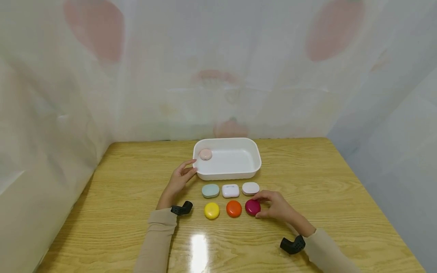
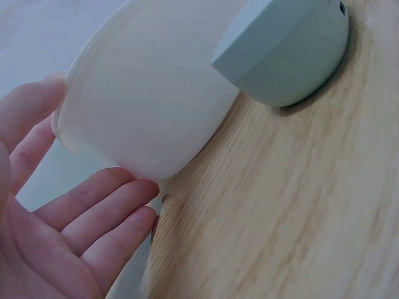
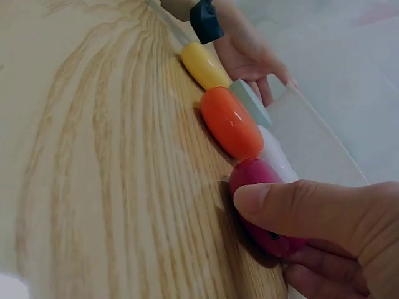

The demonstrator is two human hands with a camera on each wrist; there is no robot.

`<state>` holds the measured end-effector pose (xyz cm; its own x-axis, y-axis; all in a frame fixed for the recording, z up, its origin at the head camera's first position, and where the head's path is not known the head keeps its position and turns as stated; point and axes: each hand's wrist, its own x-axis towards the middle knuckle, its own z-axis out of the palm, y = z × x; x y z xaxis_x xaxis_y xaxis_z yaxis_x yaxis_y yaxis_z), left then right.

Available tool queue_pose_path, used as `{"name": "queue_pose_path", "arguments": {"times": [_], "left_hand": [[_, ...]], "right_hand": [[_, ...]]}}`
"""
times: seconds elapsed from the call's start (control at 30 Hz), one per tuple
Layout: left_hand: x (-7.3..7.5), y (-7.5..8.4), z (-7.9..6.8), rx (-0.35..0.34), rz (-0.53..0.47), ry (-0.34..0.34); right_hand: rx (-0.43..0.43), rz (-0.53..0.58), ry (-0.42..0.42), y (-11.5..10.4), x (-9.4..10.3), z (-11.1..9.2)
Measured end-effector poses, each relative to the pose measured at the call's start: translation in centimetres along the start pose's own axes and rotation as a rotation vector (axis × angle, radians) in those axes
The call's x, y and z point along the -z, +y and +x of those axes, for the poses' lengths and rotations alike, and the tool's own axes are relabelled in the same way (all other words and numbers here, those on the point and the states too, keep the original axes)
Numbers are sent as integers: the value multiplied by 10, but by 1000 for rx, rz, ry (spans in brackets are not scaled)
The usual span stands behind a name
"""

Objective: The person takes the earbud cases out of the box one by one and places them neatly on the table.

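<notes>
My right hand (image 1: 275,206) pinches a round magenta earbud case (image 1: 253,207) at the right end of the front row. In the right wrist view the thumb lies across that case's near side. My left hand (image 1: 179,181) holds the front-left rim of a white tray (image 1: 225,176), its lower fingers against the outer wall in the left wrist view. A round pink case (image 1: 205,154) lies in the tray's left part. Orange (image 1: 233,209) and yellow (image 1: 212,210) round cases stand left of the magenta one.
Between tray and front row sit a mint case (image 1: 210,190), a glossy white case (image 1: 230,190) and a matte white case (image 1: 250,188). The wooden table (image 1: 116,197) ends at a pale patterned curtain (image 1: 164,94) behind the tray. Each wrist carries a black device.
</notes>
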<state>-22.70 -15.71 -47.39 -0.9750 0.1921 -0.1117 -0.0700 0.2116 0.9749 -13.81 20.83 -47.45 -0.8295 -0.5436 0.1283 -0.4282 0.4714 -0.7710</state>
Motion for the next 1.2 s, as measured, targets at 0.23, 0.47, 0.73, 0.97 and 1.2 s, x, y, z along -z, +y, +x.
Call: {"name": "queue_pose_path", "arguments": {"times": [0.23, 0.47, 0.73, 0.97, 1.2], "left_hand": [[0, 17, -9, 3, 9, -7], [0, 17, -8, -5, 3, -9], [0, 16, -9, 5, -20, -6], [0, -8, 3, -12, -3, 7], [0, -7, 5, -18, -14, -1]], "right_hand": [[34, -38, 1, 1, 0, 0], [64, -44, 16, -3, 6, 0], [136, -36, 64, -18, 14, 12], [140, -29, 71, -35, 21, 34], [112, -1, 68, -48, 21, 56]]}}
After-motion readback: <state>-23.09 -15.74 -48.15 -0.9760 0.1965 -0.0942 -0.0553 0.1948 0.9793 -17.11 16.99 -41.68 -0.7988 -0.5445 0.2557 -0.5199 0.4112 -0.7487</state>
